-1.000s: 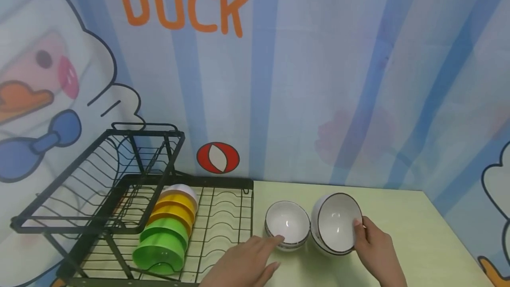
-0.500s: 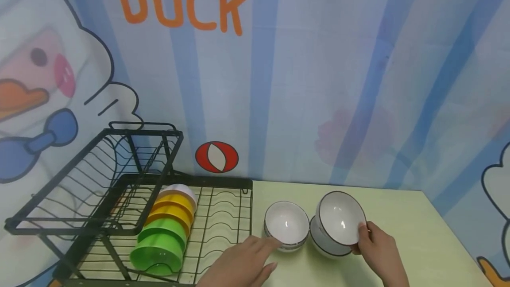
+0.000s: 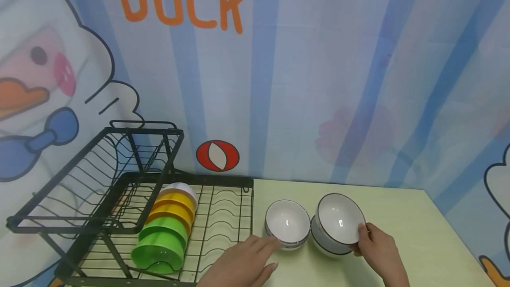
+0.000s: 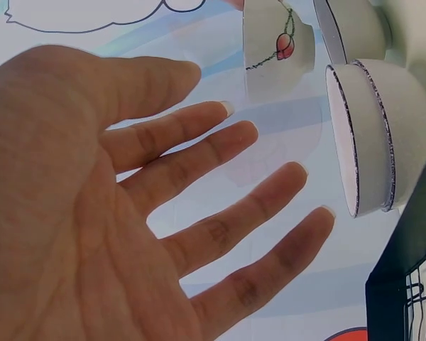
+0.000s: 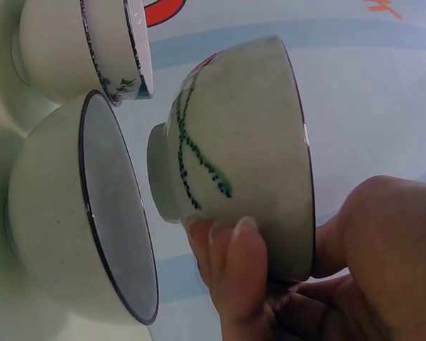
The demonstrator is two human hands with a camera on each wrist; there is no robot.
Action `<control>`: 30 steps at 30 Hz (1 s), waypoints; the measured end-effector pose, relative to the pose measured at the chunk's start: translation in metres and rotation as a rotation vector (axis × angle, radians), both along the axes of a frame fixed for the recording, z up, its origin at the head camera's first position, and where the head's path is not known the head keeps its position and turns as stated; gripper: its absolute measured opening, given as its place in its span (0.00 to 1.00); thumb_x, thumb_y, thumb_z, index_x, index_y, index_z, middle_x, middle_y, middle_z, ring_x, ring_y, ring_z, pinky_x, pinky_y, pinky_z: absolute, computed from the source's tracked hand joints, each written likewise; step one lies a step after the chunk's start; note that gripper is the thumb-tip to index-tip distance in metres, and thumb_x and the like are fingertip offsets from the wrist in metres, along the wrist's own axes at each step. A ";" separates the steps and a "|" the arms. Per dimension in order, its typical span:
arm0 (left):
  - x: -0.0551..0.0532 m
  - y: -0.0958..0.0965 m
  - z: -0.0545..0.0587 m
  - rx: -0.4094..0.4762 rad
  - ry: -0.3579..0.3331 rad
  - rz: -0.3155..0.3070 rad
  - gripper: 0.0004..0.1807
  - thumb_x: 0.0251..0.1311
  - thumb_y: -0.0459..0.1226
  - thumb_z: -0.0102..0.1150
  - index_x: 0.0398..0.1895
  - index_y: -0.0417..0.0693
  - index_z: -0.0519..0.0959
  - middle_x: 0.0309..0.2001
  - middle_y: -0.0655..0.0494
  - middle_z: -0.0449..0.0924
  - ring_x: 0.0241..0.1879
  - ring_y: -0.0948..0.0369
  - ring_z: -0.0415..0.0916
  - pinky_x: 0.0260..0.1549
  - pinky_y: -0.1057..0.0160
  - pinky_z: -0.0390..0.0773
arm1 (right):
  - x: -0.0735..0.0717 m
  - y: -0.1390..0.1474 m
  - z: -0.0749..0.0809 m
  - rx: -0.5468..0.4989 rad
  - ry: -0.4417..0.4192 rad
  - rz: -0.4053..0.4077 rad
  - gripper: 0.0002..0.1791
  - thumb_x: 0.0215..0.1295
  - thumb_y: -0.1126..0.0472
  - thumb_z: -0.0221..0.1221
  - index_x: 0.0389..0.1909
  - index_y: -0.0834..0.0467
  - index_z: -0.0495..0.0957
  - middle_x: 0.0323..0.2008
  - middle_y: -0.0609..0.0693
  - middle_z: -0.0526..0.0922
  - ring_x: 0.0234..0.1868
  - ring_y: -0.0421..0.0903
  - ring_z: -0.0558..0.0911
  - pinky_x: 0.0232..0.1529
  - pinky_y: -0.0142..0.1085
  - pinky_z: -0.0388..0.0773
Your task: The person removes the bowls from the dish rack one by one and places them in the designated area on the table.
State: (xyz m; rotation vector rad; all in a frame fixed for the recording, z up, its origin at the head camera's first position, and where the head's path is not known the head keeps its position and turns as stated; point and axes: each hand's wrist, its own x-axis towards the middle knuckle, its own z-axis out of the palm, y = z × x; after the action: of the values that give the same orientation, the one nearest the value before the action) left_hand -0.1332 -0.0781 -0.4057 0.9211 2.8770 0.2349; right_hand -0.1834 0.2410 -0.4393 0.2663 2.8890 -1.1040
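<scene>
My right hand pinches the edge of a white bowl, thumb inside the dark rim and fingers underneath. In the right wrist view that bowl, painted with a green vine, is raised off a second white bowl standing on the table. My left hand holds nothing; its fingers are spread and straight in the left wrist view. Its fingertips come close to the near side of a stack of two nested white bowls, which stands left of the bowl below the lifted one.
A black two-tier dish rack stands at the left. On its lower tier, green bowls, yellow bowls and a white one lean in a row. A printed curtain hangs behind the pale table.
My right hand has lifted the bowl up and slightly right, out of the bowl below it, which now shows. The left hand has drawn its fingertips slightly back from the stack's inside.
</scene>
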 end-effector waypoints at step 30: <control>0.007 0.000 -0.003 0.018 0.017 0.012 0.25 0.72 0.54 0.48 0.69 0.63 0.67 0.67 0.67 0.72 0.62 0.62 0.73 0.58 0.60 0.79 | -0.002 0.000 -0.013 0.024 -0.002 0.021 0.23 0.77 0.56 0.38 0.40 0.66 0.79 0.22 0.47 0.85 0.23 0.39 0.82 0.26 0.35 0.75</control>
State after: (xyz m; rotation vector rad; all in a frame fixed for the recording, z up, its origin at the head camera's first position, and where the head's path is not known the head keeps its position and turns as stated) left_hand -0.1264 -0.0782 -0.4084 0.9133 2.9015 0.2555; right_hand -0.1853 0.2405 -0.4526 0.2376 2.8976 -1.0664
